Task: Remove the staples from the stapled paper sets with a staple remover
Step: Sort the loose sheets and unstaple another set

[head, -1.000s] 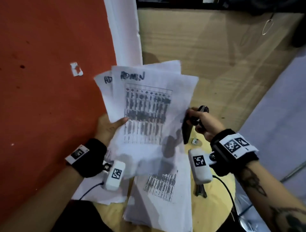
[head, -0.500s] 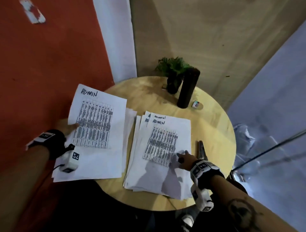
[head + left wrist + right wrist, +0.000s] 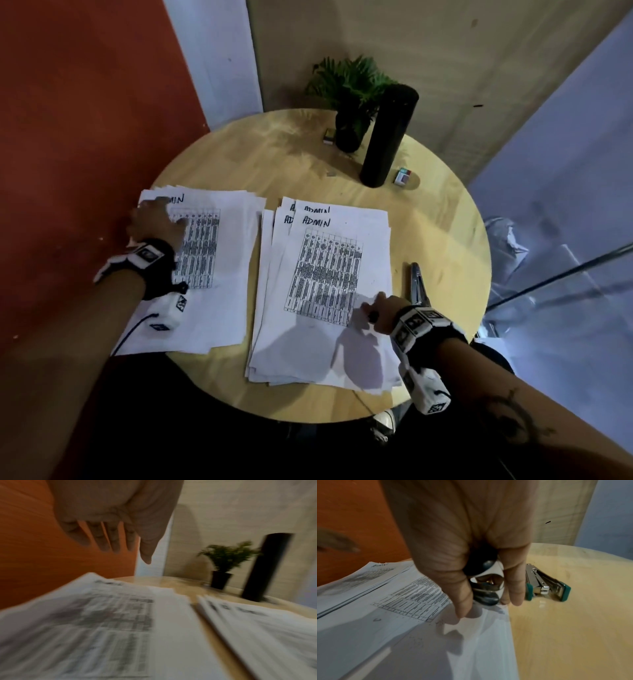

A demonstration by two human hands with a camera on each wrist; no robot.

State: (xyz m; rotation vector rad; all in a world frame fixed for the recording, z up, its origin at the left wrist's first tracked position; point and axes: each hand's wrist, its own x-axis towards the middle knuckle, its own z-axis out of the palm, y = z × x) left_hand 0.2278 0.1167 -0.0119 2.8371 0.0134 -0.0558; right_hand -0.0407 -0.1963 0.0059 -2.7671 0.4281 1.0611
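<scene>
right hand (image 3: 471, 555) curls around the staple remover (image 3: 485, 586), its grip closed over the right paper pile (image 3: 325, 274) on the counter (image 3: 442, 240); left hand (image 3: 154, 222) lies flat and open on the left pile (image 3: 222, 274). the sheets look light, limp and slippery: pin one near its stapled corner.

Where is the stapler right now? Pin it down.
The stapler lies on the round table, just right of the right paper stack, beside the right hand holding the staple remover.

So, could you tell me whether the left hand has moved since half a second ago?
Yes. The left hand has moved up the left paper stack, from its left edge onto the top corner.
</scene>
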